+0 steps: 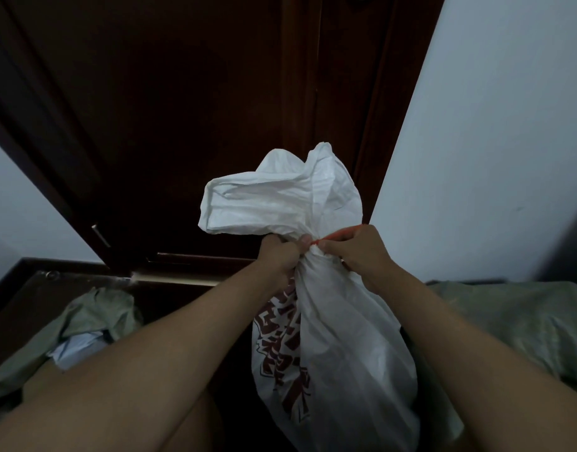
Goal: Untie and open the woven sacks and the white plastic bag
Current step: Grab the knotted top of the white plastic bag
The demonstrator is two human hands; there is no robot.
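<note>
We hold the white plastic bag (339, 337) upright between two green woven sacks (515, 324), left hand (279, 252) clenched round its gathered neck to steady it while right hand (355, 251) fingers pinch the red tie (337, 237), likely loosening the knot, before a dark door (182, 109).

head cam | worn, looks forward-down | close over white plastic bag (332, 321) | faces dark door (182, 109)
</note>
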